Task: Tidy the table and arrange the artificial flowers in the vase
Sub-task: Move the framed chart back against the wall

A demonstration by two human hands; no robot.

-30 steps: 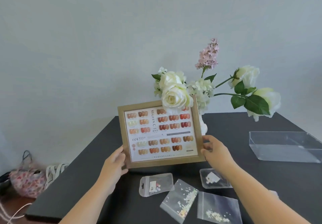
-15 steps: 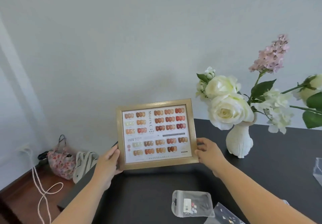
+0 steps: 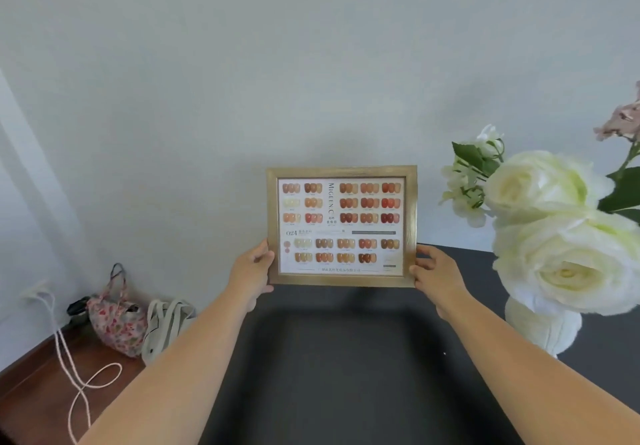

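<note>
Both hands, left hand [image 3: 252,273] and right hand [image 3: 434,275], grip one framed chart [image 3: 341,226] upright above the dark surface [image 3: 346,375]; at three o'clock, one white vase [image 3: 543,330] holds two white roses [image 3: 571,261].

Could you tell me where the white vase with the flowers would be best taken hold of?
Probably around the white vase body below the blooms, coming from its left side: the roses overhang the top and spread right, so a low side grip avoids crushing them.
</note>
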